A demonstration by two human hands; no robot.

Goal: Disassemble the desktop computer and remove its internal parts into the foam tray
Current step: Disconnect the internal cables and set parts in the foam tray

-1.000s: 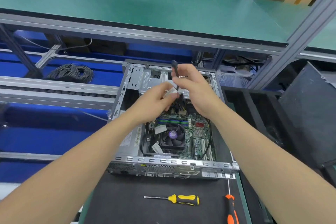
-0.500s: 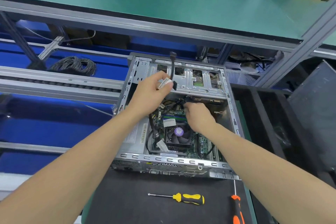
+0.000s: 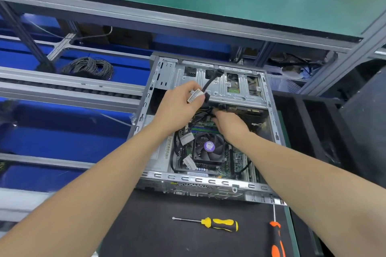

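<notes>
Head view: the right hand (image 3: pixel 227 125) has dropped from the cable (image 3: pixel 208 83) into the case (image 3: pixel 208 181), its grip hidden among wires (image 3: pixel 200 118), while the left hand (image 3: pixel 179 106) still pinches the cable above the case, so unplugging is likely next and the foam tray (image 3: pixel 301 123) waits.

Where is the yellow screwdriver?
The yellow screwdriver lies on the black mat near the bottom of the head view, in front of the computer case and left of the orange screwdriver.
</notes>
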